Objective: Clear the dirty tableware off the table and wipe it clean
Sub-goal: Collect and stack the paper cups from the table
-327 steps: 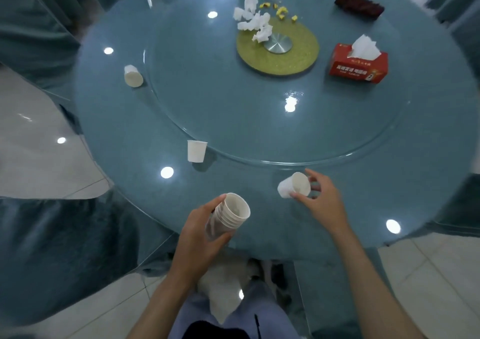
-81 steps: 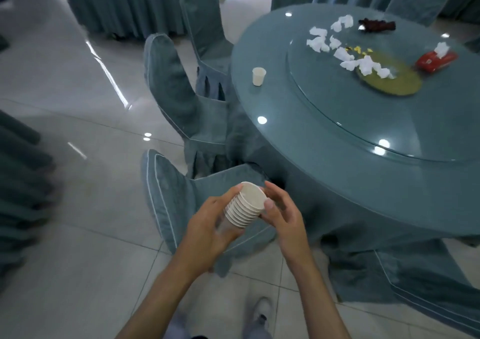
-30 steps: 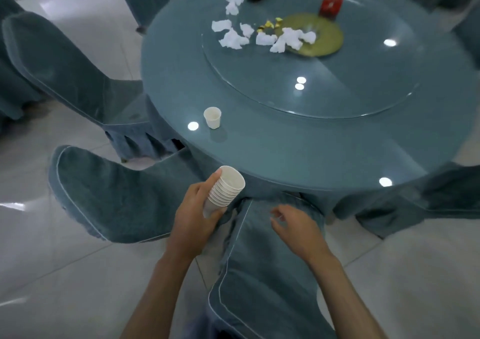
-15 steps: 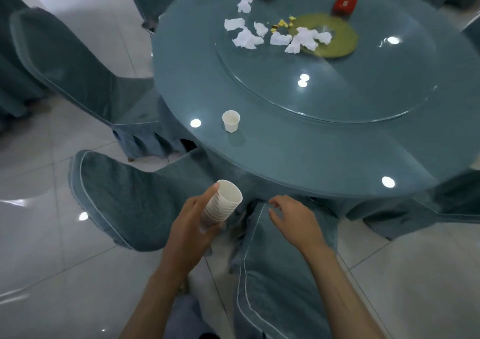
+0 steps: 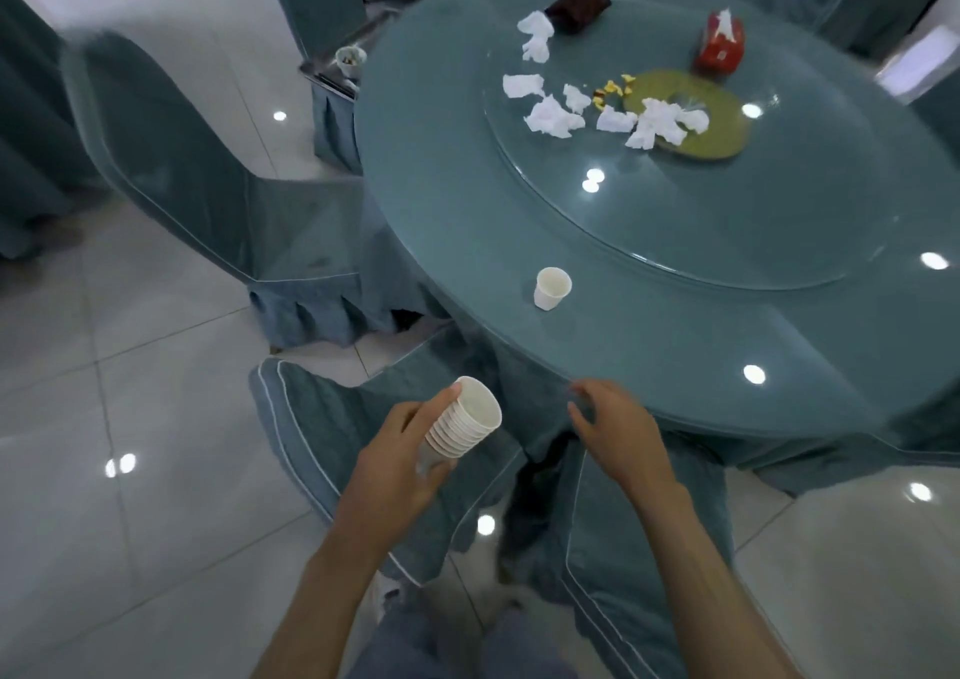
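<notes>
My left hand [image 5: 400,465] grips a stack of several nested white paper cups [image 5: 464,421], held tilted below the table's near edge. My right hand [image 5: 618,431] hangs empty with loosely bent fingers just under the rim of the round teal table [image 5: 675,345]. One white paper cup [image 5: 551,288] stands upright on the table near its front edge, above and between my hands. Crumpled white tissues [image 5: 553,118] and yellow scraps [image 5: 613,90] lie on the glass turntable [image 5: 727,221], some on its olive centre disc [image 5: 722,130].
A red tissue box [image 5: 721,46] and a dark red wrapper [image 5: 579,5] sit at the table's far side. Teal-covered chairs stand left [image 5: 218,200] and directly below my hands [image 5: 374,449]. A metal cart with a small cup [image 5: 349,58] is behind the table. Glossy tiled floor surrounds everything.
I have come closer to the table's edge. My right hand has risen from the chair back toward the table rim. My left hand keeps its hold on the cup stack.
</notes>
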Tool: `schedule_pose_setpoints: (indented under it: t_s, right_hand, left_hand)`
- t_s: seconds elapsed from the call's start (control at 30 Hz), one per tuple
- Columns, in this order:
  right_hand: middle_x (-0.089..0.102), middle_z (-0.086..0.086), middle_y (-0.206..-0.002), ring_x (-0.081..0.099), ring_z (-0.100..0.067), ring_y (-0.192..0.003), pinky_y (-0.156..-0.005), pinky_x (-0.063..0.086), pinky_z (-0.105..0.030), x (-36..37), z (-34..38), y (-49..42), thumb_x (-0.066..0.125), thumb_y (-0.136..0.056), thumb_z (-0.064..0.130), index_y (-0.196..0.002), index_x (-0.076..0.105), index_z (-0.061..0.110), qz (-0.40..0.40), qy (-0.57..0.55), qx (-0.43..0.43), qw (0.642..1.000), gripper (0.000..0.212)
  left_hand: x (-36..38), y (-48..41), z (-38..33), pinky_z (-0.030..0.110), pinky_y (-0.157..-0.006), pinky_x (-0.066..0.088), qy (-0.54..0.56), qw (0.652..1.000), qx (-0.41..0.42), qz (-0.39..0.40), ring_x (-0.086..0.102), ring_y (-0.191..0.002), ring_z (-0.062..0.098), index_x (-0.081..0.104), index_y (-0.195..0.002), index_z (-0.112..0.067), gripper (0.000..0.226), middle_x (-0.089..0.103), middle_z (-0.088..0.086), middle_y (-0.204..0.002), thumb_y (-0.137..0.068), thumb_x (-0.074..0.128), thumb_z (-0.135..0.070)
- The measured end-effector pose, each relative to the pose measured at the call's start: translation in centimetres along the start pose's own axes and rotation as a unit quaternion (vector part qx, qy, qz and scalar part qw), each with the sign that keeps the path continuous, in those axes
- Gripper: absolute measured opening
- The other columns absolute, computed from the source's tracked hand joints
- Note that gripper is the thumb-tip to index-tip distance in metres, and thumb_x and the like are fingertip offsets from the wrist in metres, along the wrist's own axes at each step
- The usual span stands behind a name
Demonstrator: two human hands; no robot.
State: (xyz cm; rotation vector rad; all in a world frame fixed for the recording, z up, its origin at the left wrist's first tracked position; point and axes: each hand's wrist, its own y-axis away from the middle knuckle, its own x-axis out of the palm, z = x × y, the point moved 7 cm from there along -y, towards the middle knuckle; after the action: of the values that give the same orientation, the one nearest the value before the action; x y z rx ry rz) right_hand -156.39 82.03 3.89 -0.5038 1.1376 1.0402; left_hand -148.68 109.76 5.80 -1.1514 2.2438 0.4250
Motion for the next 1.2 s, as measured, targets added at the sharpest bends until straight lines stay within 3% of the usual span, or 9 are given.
schedule_pose_setpoints:
  t_s: [0.27, 0.4, 0.53, 0.63, 0.73, 0.8, 0.93, 1.0, 1.2]
  right_hand:
    - [0.061, -0.01, -0.131, 0.058, -0.038, -0.116, -0.094, 0.052, -0.051, 1.8, 2.0, -9.9, 0.069, -0.089, 0.022, -0.138, 0.059, 0.015, -0.015, 0.043, -0.015, 0.999, 0.051]
    - [0.041, -0.011, -0.156, 0.045, -0.038, -0.134, -0.103, 0.047, -0.054, 3.9, 0.9, -16.3, 0.07, -0.087, 0.023, -0.152, 0.044, 0.022, 0.011, 0.056, 0.004, 0.998, 0.07]
    - [0.023, -0.012, -0.167, 0.026, -0.041, -0.149, -0.111, 0.039, -0.057, 6.1, -0.6, -21.4, 0.069, -0.09, 0.025, -0.158, 0.037, 0.025, 0.015, 0.058, 0.034, 0.998, 0.076]
    - [0.017, -0.012, -0.169, 0.019, -0.045, -0.152, -0.115, 0.034, -0.057, 7.3, -1.8, -23.8, 0.072, -0.09, 0.023, -0.16, 0.033, 0.027, 0.019, 0.064, 0.05, 0.997, 0.08]
    - [0.02, -0.01, -0.169, 0.031, -0.044, -0.146, -0.113, 0.039, -0.054, 8.2, -2.4, -24.8, 0.066, -0.093, 0.019, -0.161, 0.031, 0.028, 0.043, 0.043, 0.067, 0.996, 0.076]
    - [0.032, -0.011, -0.161, 0.045, -0.043, -0.133, -0.103, 0.046, -0.052, 8.2, -2.5, -25.0, 0.062, -0.093, 0.016, -0.155, 0.041, 0.026, 0.034, 0.019, 0.089, 0.995, 0.066]
    - [0.05, -0.013, -0.139, 0.058, -0.042, -0.114, -0.094, 0.048, -0.045, 7.6, -0.4, -23.3, 0.068, -0.089, 0.022, -0.138, 0.057, 0.026, 0.005, -0.031, 0.138, 0.99, 0.05]
    - [0.049, -0.01, -0.138, 0.06, -0.039, -0.113, -0.091, 0.045, -0.039, 8.0, 1.6, -22.0, 0.071, -0.089, 0.025, -0.138, 0.057, 0.027, -0.004, -0.069, 0.159, 0.985, 0.051]
    - [0.055, -0.003, -0.132, 0.061, -0.027, -0.113, -0.099, 0.051, -0.045, 9.8, 14.2, -19.3, 0.081, -0.082, 0.033, -0.134, 0.059, 0.034, -0.052, -0.181, 0.133, 0.973, 0.057]
  left_hand:
    - [-3.3, -3.8, 2.4, 0.027, -0.099, 0.052, -0.009, 1.0, -0.017, 0.005, 0.057, -0.119, 0.006, 0.03, -0.151, -0.055, 0.091, 0.05, -0.017, -0.135, -0.086, 0.083, -0.023]
    - [-4.4, -5.6, 4.0, 0.039, -0.101, 0.057, -0.047, 0.999, -0.027, 0.006, 0.057, -0.122, 0.013, 0.03, -0.152, -0.052, 0.094, 0.051, -0.012, -0.138, -0.083, 0.086, -0.022]
    - [-5.5, -7.0, 5.2, 0.026, -0.099, 0.051, -0.068, 0.997, -0.032, 0.002, 0.057, -0.121, 0.007, 0.024, -0.15, -0.063, 0.108, 0.055, -0.01, -0.141, -0.078, 0.09, -0.019]
    - [-6.4, -7.7, 6.0, 0.03, -0.102, 0.051, -0.063, 0.997, -0.038, -0.002, 0.055, -0.124, 0.007, 0.025, -0.149, -0.065, 0.106, 0.054, -0.012, -0.144, -0.078, 0.09, -0.019]
    - [-7.5, -8.5, 7.1, 0.025, -0.102, 0.05, -0.057, 0.997, -0.039, -0.017, 0.054, -0.121, 0.004, 0.035, -0.141, -0.067, 0.086, 0.053, -0.018, -0.136, -0.084, 0.085, -0.026]
    - [-8.3, -9.6, 8.0, 0.022, -0.102, 0.044, -0.056, 0.996, -0.061, -0.03, 0.057, -0.12, 0.011, 0.038, -0.133, -0.071, 0.061, 0.054, -0.021, -0.127, -0.089, 0.074, -0.048]
    - [-10.5, -10.0, 9.7, 0.019, -0.097, 0.049, -0.074, 0.997, -0.033, -0.009, 0.06, -0.116, 0.013, 0.032, -0.148, -0.06, 0.095, 0.057, -0.017, -0.133, -0.08, 0.089, -0.027]
    - [-12.2, -10.3, 11.1, 0.025, -0.1, 0.05, -0.052, 0.998, -0.041, 0.003, 0.058, -0.119, 0.012, 0.027, -0.148, -0.06, 0.094, 0.054, -0.017, -0.138, -0.083, 0.086, -0.025]
    - [-18.8, -12.9, 16.8, -0.009, -0.086, 0.029, -0.014, 1.0, -0.008, 0.019, 0.05, -0.117, 0.004, 0.031, -0.138, -0.066, 0.082, 0.051, -0.015, -0.137, -0.087, 0.082, -0.026]
